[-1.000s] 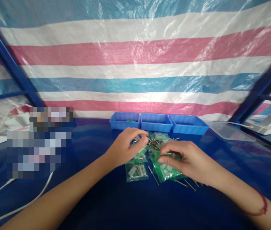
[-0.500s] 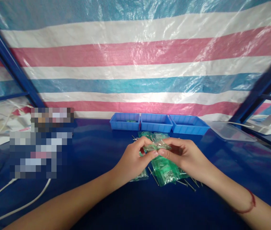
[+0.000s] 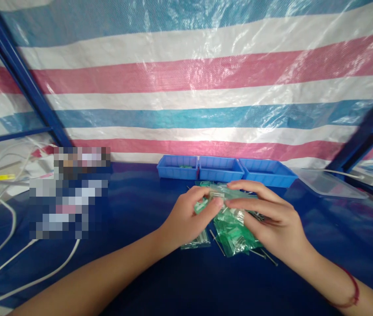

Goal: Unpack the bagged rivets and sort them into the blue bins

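Note:
My left hand [image 3: 183,216] pinches a small clear plastic bag [image 3: 217,193] between thumb and fingers. Short metal pieces show through its film. At the bag's right side, my right hand [image 3: 280,226] has its fingers spread apart; whether a fingertip touches the film I cannot tell. Below both hands lies a pile of green-tinted plastic bags [image 3: 234,237] with metal pieces inside. Another clear bag of metal pins [image 3: 197,241] rests under my left wrist. Loose long nails or screws [image 3: 217,242] stick out around the pile.
Three blue plastic bins stand in a row behind the pile: left [image 3: 177,172], middle [image 3: 221,170] and right [image 3: 268,173]. The left one holds something small and green. A clear plastic lid [image 3: 333,186] lies to their right. White cables [image 3: 13,228] run along the left side.
My right thumb and fingers have come away from the bag and spread, moving right. The left hand keeps its pinch on the bag. The whole view has shifted slightly.

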A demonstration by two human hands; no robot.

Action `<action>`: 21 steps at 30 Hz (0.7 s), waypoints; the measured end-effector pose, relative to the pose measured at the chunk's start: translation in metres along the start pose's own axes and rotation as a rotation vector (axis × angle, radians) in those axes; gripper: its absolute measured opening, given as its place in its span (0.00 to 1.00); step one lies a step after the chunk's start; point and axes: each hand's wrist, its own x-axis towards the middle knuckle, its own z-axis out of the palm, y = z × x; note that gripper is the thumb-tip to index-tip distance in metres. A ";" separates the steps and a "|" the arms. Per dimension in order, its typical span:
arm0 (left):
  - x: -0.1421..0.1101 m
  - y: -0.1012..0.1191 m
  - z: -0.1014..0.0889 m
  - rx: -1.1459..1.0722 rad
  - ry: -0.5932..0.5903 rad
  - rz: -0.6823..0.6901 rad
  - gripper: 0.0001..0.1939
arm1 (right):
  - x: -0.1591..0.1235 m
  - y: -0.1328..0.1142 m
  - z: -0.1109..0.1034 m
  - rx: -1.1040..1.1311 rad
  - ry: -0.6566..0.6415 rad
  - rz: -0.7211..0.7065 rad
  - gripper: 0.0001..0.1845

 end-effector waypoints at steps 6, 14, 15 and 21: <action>0.003 -0.004 0.003 -0.021 0.096 -0.024 0.10 | -0.004 0.000 0.003 0.024 0.003 0.361 0.17; 0.011 0.008 0.004 0.084 0.051 0.140 0.08 | -0.005 -0.001 0.006 0.000 -0.064 0.395 0.10; 0.014 0.009 0.004 0.102 0.031 0.161 0.08 | -0.006 0.000 0.005 -0.027 -0.055 0.406 0.11; 0.063 -0.014 -0.011 0.250 0.250 0.091 0.12 | -0.003 0.009 0.003 -0.061 -0.034 0.407 0.13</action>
